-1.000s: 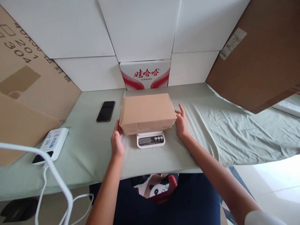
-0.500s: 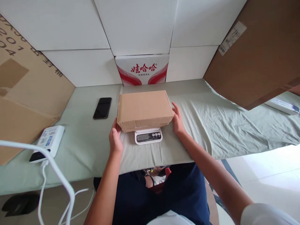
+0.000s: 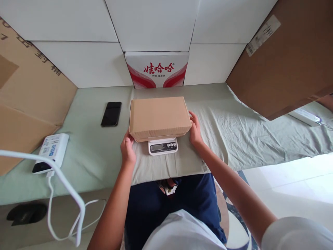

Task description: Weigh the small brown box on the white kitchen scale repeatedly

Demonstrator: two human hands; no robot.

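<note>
Scale [image 3: 163,146] platform hidden under cardboard box [image 3: 159,117]; display digits too small to read. Left hand [image 3: 127,150] fingertips tucked behind box's near-left corner. Big brown cartons at left [image 3: 28,90] and right [image 3: 283,59] cut off by frame edges.

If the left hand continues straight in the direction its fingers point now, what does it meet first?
The left hand points up and away, already touching the near left corner of the cardboard box on the scale. It would probably press straight into that box.
</note>
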